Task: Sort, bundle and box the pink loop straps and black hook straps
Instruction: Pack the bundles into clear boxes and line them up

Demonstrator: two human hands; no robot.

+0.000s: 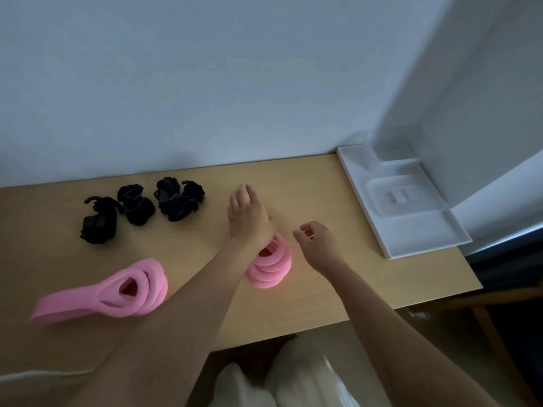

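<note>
Pale wood makes up your table [338,195], pushed against a plain light wall [205,83]; only the head view is given, and it is dim and a little blurred.

At the far left of the table, near the wall, your black hook straps [141,207] lie in three knotted clumps close together. Nearer you on the left lies a loose pink coil [138,289] of loop strap, one flat tail trailing off toward the table's left edge. A stacked pink coil [271,271] sits at the centre, partly hidden under your left wrist.

Your left hand [248,215] reaches past that stack, palm down, fingers straight and together, holding nothing; you cannot tell whether it touches the wood. Your right hand [318,245] hovers just right of the stack, fingers loosely curled, thumb near the forefinger, nothing between them.

At the right end stands a white tray [420,233] with a clear piece in it and something pale pink beneath. White cloth [293,377] covers your lap.
</note>
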